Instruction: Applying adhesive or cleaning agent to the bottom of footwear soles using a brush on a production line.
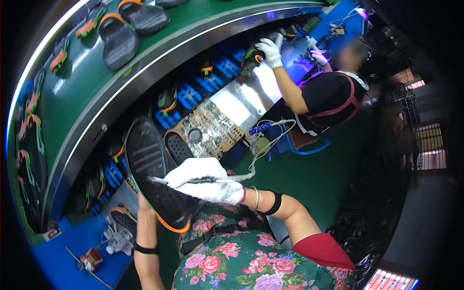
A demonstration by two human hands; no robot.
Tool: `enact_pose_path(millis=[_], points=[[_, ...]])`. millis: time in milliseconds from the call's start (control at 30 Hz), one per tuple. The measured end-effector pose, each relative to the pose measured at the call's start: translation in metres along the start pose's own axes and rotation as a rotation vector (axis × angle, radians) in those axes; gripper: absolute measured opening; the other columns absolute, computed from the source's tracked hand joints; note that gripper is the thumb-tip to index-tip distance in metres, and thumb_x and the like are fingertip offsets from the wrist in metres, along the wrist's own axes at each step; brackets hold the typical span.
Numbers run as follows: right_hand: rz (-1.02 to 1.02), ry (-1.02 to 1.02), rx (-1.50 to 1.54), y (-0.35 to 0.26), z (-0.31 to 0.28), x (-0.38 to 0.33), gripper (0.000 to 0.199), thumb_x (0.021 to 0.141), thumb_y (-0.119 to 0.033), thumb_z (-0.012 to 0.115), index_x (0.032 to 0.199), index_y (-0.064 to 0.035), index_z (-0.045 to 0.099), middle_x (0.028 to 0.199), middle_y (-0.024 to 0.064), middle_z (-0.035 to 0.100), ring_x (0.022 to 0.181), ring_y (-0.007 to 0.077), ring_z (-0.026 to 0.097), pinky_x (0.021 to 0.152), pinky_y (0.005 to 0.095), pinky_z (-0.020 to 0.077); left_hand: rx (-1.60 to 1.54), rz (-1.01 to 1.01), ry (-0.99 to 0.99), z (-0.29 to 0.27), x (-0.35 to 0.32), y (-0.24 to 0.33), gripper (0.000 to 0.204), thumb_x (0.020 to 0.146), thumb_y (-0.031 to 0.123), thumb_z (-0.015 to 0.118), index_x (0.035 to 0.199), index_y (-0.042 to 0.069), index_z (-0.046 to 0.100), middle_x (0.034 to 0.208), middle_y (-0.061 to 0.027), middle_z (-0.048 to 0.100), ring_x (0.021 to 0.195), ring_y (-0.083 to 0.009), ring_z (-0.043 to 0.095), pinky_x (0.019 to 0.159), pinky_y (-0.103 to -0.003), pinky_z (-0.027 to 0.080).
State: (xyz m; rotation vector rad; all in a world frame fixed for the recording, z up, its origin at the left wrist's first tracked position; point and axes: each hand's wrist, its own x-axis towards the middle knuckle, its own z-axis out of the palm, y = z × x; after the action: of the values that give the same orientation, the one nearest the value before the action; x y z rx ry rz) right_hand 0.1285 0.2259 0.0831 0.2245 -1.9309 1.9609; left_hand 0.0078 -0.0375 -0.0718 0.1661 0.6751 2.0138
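Observation:
A black clog [150,159] with an orange edge is held up in front of me, its broad, ridged and dotted side facing me. My left hand [144,205] holds it from the left and below; the fingers are hidden behind it. In a white glove, my right hand [200,176] grips a slim pen-like tool [205,180] with a pale hose trailing off to the right. The tool's tip touches or hovers just over the clog's face; I cannot tell which. Another black perforated clog [178,146] lies just behind, on a worn, stained board [212,125].
A curved green conveyor [82,104] with a metal rim carries several clogs at the left. Blue racks [188,95] sit below it. A co-worker [333,96] in white gloves handles a shoe at far right. A plastic bottle [117,241] lies on the blue table [53,261].

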Motion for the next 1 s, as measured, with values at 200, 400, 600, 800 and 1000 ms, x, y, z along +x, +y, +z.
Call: enact_pose_path(millis=[200, 400, 600, 800, 1000], points=[[-0.167, -0.122, -0.194, -0.010, -0.016, 0.017, 0.019, 0.081, -0.006, 0.073, 0.100, -0.0083, 0.076, 0.103, 0.0104, 0.076, 0.098, 0.0310, 0.071, 0.086, 0.0416, 0.0557, 0.126, -0.052, 0.232, 0.081, 0.007, -0.020, 0.059, 0.105, 0.043, 0.052, 0.146, 0.001, 0.052, 0.147, -0.0150, 0.058, 0.133, -0.0327, 0.058, 0.113, -0.050, 0.046], [-0.311, -0.087, -0.232, -0.018, -0.001, -0.003, 0.026, 0.082, -0.003, 0.073, 0.108, -0.0083, 0.076, 0.109, 0.0103, 0.075, 0.096, 0.0317, 0.071, 0.084, 0.0416, 0.0570, 0.213, -0.018, 0.359, 0.028, -0.030, -0.028, 0.061, 0.108, 0.050, 0.043, 0.144, 0.002, 0.052, 0.144, -0.0159, 0.060, 0.122, -0.0305, 0.063, 0.112, -0.047, 0.046], [-0.369, 0.007, -0.265, -0.026, 0.004, -0.002, 0.031, 0.079, 0.001, 0.078, 0.109, -0.0061, 0.076, 0.107, 0.0109, 0.076, 0.097, 0.0308, 0.073, 0.081, 0.0394, 0.0592, -0.477, 0.190, 0.360, 0.116, -0.039, -0.002, 0.070, 0.103, 0.058, 0.053, 0.141, -0.001, 0.057, 0.123, -0.0144, 0.070, 0.095, -0.0210, 0.070, 0.090, -0.040, 0.057], [-0.364, -0.015, -0.498, -0.050, 0.004, 0.010, 0.031, 0.077, -0.001, 0.079, 0.107, -0.0073, 0.079, 0.106, 0.0097, 0.078, 0.092, 0.0281, 0.074, 0.080, 0.0385, 0.0597, -0.403, 0.160, -0.051, 0.134, 0.008, -0.029, 0.103, 0.086, 0.070, 0.061, 0.163, 0.010, 0.028, 0.165, -0.0333, 0.024, 0.149, -0.0468, 0.034, 0.122, -0.056, 0.030], [-0.459, -0.036, -0.671, -0.046, -0.003, 0.035, 0.033, 0.081, -0.002, 0.074, 0.113, -0.0092, 0.079, 0.111, 0.0091, 0.078, 0.098, 0.0266, 0.075, 0.082, 0.0367, 0.0586, -0.199, 0.101, 0.177, 0.148, 0.002, -0.043, 0.101, 0.089, 0.081, 0.052, 0.161, 0.013, 0.033, 0.160, -0.0155, 0.043, 0.144, -0.0355, 0.047, 0.120, -0.055, 0.038]])
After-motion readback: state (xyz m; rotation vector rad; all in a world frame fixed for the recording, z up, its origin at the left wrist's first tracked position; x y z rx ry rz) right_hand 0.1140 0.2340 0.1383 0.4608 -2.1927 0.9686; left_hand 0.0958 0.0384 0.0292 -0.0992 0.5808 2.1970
